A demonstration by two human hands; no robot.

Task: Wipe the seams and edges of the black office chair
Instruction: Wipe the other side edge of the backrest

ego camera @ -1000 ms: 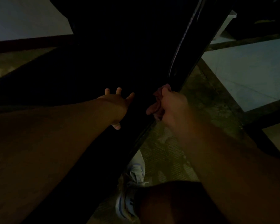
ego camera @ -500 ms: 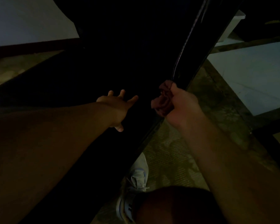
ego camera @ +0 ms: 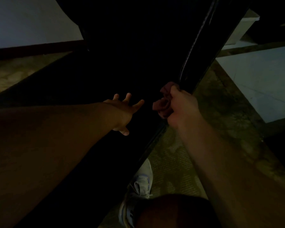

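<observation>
Black chair [ego camera: 138, 66] filled most of the view, very dim light, its surface mostly lost in shadow. Glossy edge strip [ego camera: 192, 51] ran diagonally from upper right down toward centre, w/ a thin line of light along it. Right hand [ego camera: 183, 107] was fisted round a bunched reddish cloth [ego camera: 163, 104], fingers curled tight on it; cloth pressed against the lower part of that glossy edge, touching it. Left hand [ego camera: 122, 112] lay on the dark chair surface just left of the cloth, fingers straight and spread, thumb out below, holding nothing. Both forearms bare, reaching in from the bottom corners.

Below the chair edge: white sneaker [ego camera: 140, 186] on patterned greenish carpet [ego camera: 171, 162], dark knee just beside it at bottom centre. Pale floor tiles [ego camera: 262, 83] at right, past a dark border strip. White box-like thing [ego camera: 243, 25] at upper right, partly hidden behind the chair; couldn't tell if anything was in it. Pale wall [ego camera: 31, 22] w/ dark skirting at upper left.
</observation>
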